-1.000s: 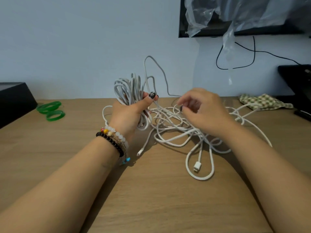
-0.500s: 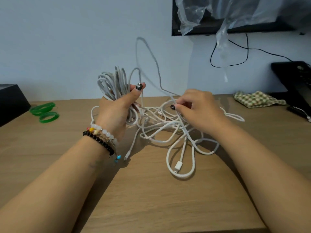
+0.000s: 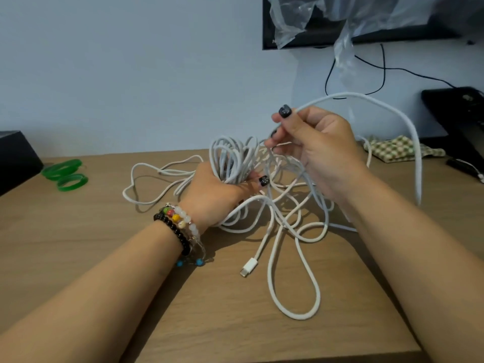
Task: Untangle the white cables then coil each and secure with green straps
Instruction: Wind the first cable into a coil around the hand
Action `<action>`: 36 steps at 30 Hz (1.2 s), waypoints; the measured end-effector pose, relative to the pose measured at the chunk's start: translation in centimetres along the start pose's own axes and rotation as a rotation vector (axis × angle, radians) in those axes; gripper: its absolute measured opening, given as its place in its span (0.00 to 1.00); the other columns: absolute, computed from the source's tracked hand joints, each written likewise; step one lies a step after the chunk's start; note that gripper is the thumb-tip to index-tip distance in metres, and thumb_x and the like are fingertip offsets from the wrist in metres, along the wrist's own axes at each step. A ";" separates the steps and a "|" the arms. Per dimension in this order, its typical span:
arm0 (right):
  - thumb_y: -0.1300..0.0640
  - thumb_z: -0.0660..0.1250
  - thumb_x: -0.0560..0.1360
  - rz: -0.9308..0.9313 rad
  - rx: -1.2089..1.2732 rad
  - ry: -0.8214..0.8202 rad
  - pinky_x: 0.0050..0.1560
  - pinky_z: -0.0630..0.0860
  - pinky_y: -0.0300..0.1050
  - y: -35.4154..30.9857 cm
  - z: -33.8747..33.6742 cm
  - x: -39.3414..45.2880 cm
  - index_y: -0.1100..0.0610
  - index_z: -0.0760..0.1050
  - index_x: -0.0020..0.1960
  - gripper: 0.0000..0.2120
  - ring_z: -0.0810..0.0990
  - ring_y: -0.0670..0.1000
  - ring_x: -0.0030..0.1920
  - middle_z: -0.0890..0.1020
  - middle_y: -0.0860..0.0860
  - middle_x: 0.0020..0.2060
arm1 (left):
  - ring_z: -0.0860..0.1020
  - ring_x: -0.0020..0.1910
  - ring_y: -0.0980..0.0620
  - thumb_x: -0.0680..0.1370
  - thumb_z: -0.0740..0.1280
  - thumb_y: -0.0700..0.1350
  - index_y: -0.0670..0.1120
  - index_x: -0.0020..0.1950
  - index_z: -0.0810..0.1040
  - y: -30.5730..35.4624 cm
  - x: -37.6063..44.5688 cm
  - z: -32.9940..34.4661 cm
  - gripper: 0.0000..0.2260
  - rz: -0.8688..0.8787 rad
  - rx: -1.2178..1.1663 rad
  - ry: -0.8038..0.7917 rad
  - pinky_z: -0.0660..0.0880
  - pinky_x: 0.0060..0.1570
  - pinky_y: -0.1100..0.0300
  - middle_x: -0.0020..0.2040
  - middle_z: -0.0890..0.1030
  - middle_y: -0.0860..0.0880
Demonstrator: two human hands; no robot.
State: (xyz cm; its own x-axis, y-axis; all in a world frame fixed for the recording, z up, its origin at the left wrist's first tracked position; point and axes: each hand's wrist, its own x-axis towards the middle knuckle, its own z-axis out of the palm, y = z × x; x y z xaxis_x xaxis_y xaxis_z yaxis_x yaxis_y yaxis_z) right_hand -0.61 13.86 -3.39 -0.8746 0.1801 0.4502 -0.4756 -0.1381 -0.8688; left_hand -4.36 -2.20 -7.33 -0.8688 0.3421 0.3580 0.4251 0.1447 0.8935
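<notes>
A tangle of white cables (image 3: 282,221) lies on the wooden table (image 3: 235,323). My left hand (image 3: 214,195) grips a bundle of coiled white loops (image 3: 233,158) held upright just above the tangle. My right hand (image 3: 314,148) is raised over the tangle and pinches one white strand (image 3: 408,132), which arcs up to the right and hangs down past my forearm. A white USB-C plug (image 3: 248,268) lies on the table near a long loose loop (image 3: 311,297). Two green straps (image 3: 66,174) lie at the far left.
A black box (image 3: 15,158) stands at the left edge. A checked cloth (image 3: 398,151) and black equipment (image 3: 455,119) sit at the back right. A dark screen with clear plastic (image 3: 340,19) and black wires hangs on the wall.
My right hand has lifted from the tangle, pulling a strand up and to the right. My left hand has lowered the bundle toward the table.
</notes>
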 end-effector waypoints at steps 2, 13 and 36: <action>0.61 0.64 0.75 0.041 0.175 -0.036 0.39 0.78 0.39 -0.3 0.0 0.0 0.62 0.76 0.44 0.04 0.83 0.50 0.36 0.81 0.49 0.31 | 0.82 0.35 0.55 0.72 0.73 0.33 0.44 0.40 0.82 0.0 0.1 -0.2 0.07 0.009 0.035 0.003 0.81 0.39 0.58 0.35 0.84 0.50; 0.61 0.63 0.71 0.123 0.413 -0.217 0.48 0.81 0.45 -0.4 0.0 -0.2 0.62 0.77 0.46 0.07 0.84 0.52 0.39 0.82 0.53 0.32 | 0.83 0.40 0.59 0.71 0.73 0.31 0.47 0.45 0.81 1.5 -0.2 -0.3 0.11 0.149 -0.080 0.103 0.78 0.40 0.65 0.38 0.85 0.58; 0.59 0.75 0.70 0.020 -1.051 -0.180 0.40 0.77 0.37 2.7 -0.5 0.5 0.51 0.82 0.40 0.04 0.79 0.41 0.36 0.81 0.43 0.33 | 0.78 0.35 0.56 0.70 0.73 0.34 0.47 0.40 0.76 1.1 1.4 -3.4 0.09 -0.091 -0.641 0.349 0.74 0.36 0.64 0.33 0.78 0.53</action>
State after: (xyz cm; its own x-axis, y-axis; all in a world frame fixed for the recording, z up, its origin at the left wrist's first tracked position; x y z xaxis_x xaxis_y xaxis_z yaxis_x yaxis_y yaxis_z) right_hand -2.27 14.11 -5.57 -0.9233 0.0289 0.3830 -0.2160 0.7855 -0.5799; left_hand -5.92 -4.68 -4.90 -0.9692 0.0238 0.2451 0.2086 -0.4497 0.8685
